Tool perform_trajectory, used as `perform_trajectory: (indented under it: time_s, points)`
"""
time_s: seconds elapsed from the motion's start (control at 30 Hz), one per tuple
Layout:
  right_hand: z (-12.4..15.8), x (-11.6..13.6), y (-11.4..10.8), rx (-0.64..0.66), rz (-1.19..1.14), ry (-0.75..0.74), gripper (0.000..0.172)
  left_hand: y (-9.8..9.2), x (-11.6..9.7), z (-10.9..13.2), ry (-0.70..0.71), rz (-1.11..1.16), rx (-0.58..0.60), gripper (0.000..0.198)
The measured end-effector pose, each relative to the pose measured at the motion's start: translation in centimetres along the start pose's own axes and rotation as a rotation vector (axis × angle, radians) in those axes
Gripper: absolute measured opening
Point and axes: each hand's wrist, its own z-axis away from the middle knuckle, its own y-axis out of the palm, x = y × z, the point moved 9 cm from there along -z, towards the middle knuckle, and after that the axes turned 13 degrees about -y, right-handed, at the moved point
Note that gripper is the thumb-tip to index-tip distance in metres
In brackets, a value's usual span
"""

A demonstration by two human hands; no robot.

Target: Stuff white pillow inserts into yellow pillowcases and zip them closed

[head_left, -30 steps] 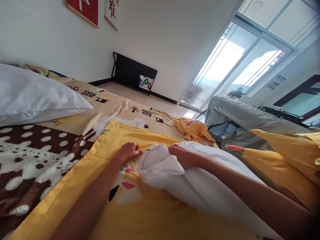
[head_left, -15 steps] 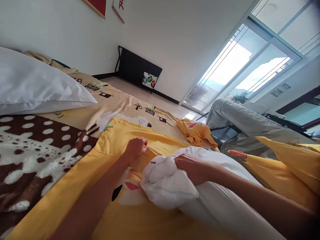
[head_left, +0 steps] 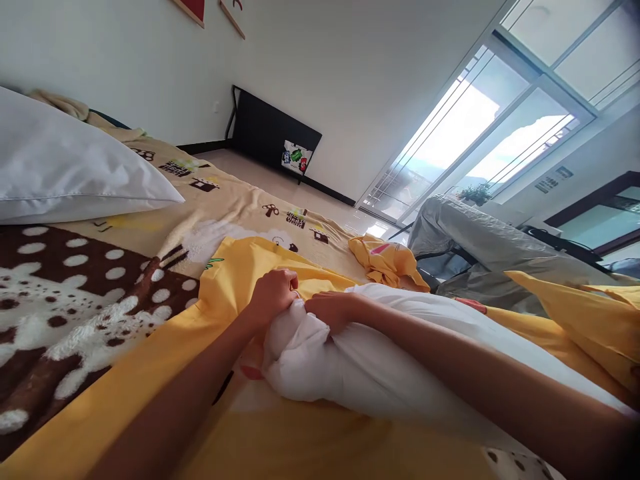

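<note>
A yellow pillowcase [head_left: 240, 263] with a printed animal face lies spread in front of me. My left hand [head_left: 274, 293] is closed on the edge of its opening. Close beside it, my right hand [head_left: 333, 310] grips the bunched end of a white pillow [head_left: 400, 373]. The gathered white corner sits at the opening, just under both hands. The pillow's body stretches to the right beneath my right forearm, on top of yellow cloth. My fingertips are partly hidden in the folds.
Another white pillow [head_left: 75, 160] rests at the left on a patterned blanket [head_left: 240, 200]. Crumpled yellow cloth [head_left: 390, 260] lies at the far edge, and more yellow fabric [head_left: 565, 333] at the right. Beyond stand a grey-covered object [head_left: 480, 233] and a black panel [head_left: 273, 127].
My right hand has moved left with the pillow's bunched end, up against my left hand at the opening. My left hand keeps its hold on the edge. The view has shifted slightly.
</note>
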Motion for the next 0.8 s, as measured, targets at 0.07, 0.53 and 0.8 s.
perform_trajectory:
  time_s: [0.07, 0.53, 0.8]
  points:
    - [-0.9, -0.3, 0.5, 0.059, 0.037, -0.006, 0.030, 0.2, 0.5, -0.3, -0.049, 0.042, 0.004, 0.003]
    - [-2.1, -2.7, 1.2, -0.050, -0.045, -0.050, 0.035, 0.8, -1.7, 1.6, -0.018, -0.120, 0.064, 0.011]
    - [0.3, -3.1, 1.1, -0.215, -0.096, 0.026, 0.029, 0.3, -2.1, 2.6, 0.013, -0.138, 0.264, 0.027]
